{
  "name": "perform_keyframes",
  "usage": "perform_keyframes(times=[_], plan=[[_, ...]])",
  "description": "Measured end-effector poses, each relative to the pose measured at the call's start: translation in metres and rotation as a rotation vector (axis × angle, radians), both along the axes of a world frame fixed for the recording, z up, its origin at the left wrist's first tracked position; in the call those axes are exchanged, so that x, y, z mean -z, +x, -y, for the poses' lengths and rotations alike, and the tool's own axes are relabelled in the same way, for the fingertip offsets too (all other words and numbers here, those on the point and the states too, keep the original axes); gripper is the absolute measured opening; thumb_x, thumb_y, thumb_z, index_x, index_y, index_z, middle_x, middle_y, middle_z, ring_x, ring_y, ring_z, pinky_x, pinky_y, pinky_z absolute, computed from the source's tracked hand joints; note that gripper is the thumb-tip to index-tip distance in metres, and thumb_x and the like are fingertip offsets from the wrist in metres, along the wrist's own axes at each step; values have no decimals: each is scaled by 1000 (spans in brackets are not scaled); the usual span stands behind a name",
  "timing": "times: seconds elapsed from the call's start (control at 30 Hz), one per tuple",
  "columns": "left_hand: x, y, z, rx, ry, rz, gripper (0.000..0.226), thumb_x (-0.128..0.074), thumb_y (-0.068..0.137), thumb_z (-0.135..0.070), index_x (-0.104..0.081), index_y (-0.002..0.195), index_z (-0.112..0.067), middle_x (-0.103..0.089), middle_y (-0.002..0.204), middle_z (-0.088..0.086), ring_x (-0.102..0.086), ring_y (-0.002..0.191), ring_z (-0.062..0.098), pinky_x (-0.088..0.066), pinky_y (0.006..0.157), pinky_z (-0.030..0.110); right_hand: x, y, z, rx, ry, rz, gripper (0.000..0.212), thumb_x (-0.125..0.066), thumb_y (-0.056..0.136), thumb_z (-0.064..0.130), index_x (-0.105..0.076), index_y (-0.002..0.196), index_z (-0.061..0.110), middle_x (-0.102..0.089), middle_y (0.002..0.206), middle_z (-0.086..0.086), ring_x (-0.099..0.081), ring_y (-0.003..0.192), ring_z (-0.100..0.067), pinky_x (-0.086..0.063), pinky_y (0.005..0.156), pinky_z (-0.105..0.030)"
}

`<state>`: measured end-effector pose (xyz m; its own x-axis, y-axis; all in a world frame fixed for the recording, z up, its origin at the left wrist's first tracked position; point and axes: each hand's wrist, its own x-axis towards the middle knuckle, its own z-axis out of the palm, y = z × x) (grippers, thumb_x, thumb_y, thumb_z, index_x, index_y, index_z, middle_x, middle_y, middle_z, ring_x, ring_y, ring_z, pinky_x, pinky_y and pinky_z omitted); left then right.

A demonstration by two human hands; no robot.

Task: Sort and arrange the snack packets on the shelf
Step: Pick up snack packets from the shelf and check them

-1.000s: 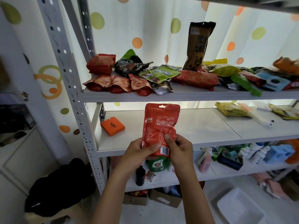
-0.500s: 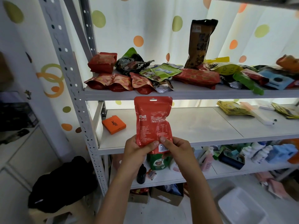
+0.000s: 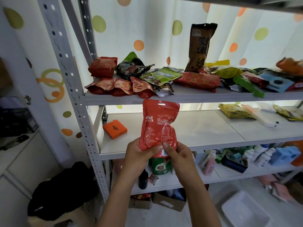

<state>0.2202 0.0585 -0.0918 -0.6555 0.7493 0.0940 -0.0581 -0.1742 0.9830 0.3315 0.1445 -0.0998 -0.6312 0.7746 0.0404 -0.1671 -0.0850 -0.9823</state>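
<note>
My left hand (image 3: 139,154) and right hand (image 3: 177,156) both pinch the bottom edge of a red snack packet (image 3: 158,126), held upright in front of the shelf (image 3: 196,98), just below the board carrying the loose snack packets (image 3: 147,79).

You hold a red packet (image 3: 158,126) with white print | orange box (image 3: 115,129), left of it | brown packet (image 3: 200,48) upright, far | green packet (image 3: 161,76) | curtain (image 3: 155,30) white with green and orange dots
</note>
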Motion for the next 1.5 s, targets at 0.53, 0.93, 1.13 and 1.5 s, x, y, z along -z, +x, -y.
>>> perform_keyframes(times=[0.53,0.93,1.13,1.5], plan=[[-17,27,-51,-136,123,-170,20,-64,90,-30,-64,109,-37,-68,112,-16,-66,103,6,-54,81,18,-21,17,-12,312,106,-35,22,-64,87,40,-70,102,25,-75,89,6,-71,83,-13,-57,79,-31],[-65,32,-123,53,190,-224,21,-59,94,-7,-72,110,-11,-72,112,-1,-68,104,14,-55,93,36,-62,30,-68,324,295,-102,47,-67,90,8,-61,131,30,-71,116,7,-65,107,-10,-52,95,-31],[-94,22,-149,117,151,-307,28,-47,101,-11,-71,111,-22,-73,107,-8,-67,103,9,-53,90,31,-92,24,-110,400,444,-93,38,-68,89,6,-69,118,30,-68,110,-1,-62,94,-7,-46,70,-8],[-117,-20,-183,-45,-82,-773,33,-44,100,-11,-61,127,-20,-64,125,-3,-58,115,12,-44,99,29,-108,-2,-168,411,872,262,43,-61,86,10,-66,127,24,-61,100,0,-55,86,-11,-42,72,-20]])
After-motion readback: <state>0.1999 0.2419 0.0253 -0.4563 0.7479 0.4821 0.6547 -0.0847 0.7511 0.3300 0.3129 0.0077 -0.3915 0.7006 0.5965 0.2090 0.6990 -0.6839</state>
